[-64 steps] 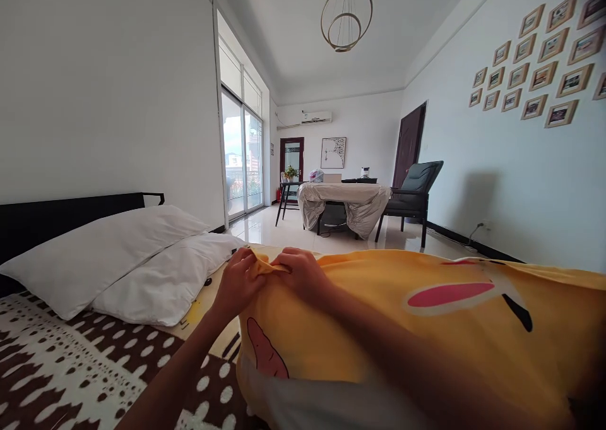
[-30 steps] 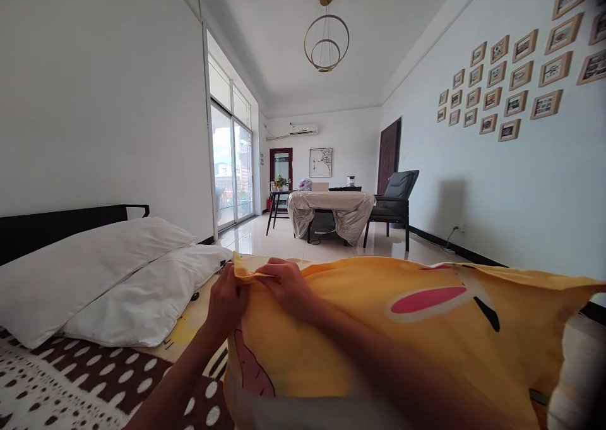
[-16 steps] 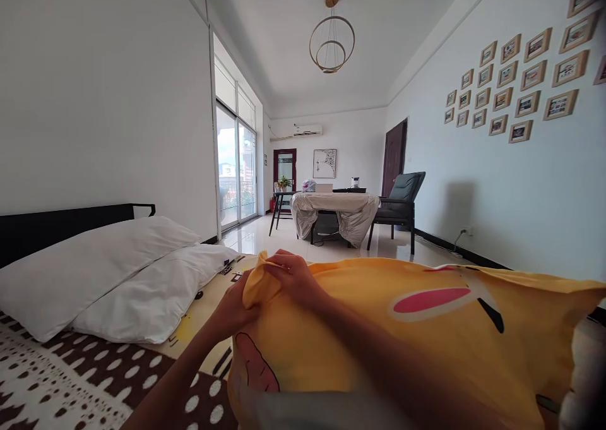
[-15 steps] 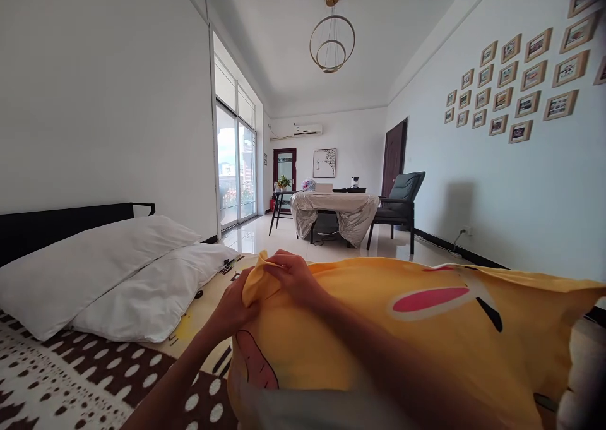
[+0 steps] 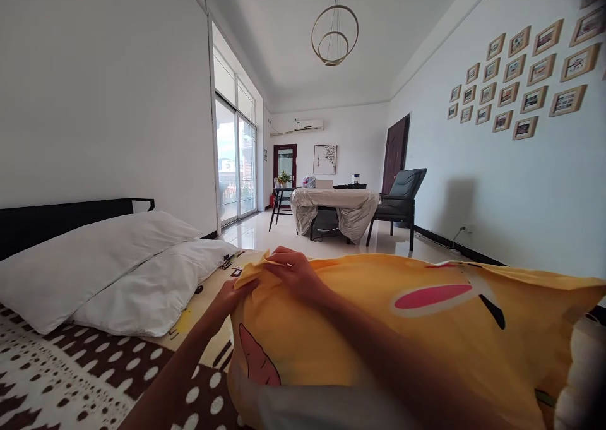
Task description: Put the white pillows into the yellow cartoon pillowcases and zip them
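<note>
A large yellow pillowcase (image 5: 341,329) with a pink-and-white cartoon print and a carrot shape stretches across the lower right. My left hand (image 5: 234,297) is closed on its left top corner, the thumb lying along the folded cloth. Close beside it, my right hand (image 5: 296,275) pinches the top edge of the same pillowcase. Between the two hands the fabric is gathered into a small fold. Something white and puffy (image 5: 575,379) shows at the pillowcase's right end; what it is I cannot tell. My right forearm crosses in front of the print.
Two white pillows (image 5: 156,291) lie at the left by a black headboard (image 5: 61,228). A brown-and-white patterned cover (image 5: 85,379) and a cream printed cloth (image 5: 208,329) lie on the bed. Farther off stand a covered table (image 5: 331,197) and a black chair (image 5: 400,196).
My left hand has shifted slightly left, and the raised fold of yellow cloth now lies lower and flatter. The right hand stays nearly where it was.
</note>
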Action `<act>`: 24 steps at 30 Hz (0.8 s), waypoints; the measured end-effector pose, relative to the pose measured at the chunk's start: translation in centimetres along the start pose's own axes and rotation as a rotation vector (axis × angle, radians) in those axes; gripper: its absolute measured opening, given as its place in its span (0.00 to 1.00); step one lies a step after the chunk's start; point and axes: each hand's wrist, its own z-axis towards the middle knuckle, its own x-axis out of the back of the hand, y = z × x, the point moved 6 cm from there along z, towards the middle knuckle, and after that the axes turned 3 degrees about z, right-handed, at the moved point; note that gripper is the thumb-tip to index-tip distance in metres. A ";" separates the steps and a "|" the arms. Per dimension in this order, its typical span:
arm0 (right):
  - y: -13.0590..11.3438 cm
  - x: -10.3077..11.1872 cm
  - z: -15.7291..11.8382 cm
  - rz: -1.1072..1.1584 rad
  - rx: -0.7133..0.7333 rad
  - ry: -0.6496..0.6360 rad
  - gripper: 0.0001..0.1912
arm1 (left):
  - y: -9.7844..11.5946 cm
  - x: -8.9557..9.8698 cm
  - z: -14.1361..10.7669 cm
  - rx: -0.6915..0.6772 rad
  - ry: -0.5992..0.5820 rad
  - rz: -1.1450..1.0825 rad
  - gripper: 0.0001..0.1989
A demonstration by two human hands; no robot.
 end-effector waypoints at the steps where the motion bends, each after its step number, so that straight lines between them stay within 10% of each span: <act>1: 0.0 0.0 0.0 0.009 -0.005 -0.008 0.15 | -0.4 -0.2 -0.2 0.027 -0.099 -0.062 0.18; 5: 0.0 0.3 -0.1 0.047 -0.045 -0.005 0.14 | -0.4 0.6 -0.9 -0.142 -0.216 -0.246 0.26; 14: 0.7 0.6 0.1 0.007 -0.046 0.032 0.11 | 1.2 0.0 -1.3 -0.280 0.082 -0.124 0.16; 21: -3.6 0.8 -2.0 -0.748 0.346 0.329 0.10 | 1.4 -0.2 -1.7 -0.278 0.290 0.164 0.12; 24: -4.9 -1.3 -3.3 -0.906 0.437 0.239 0.08 | 1.6 0.2 -1.8 -0.321 0.363 0.150 0.07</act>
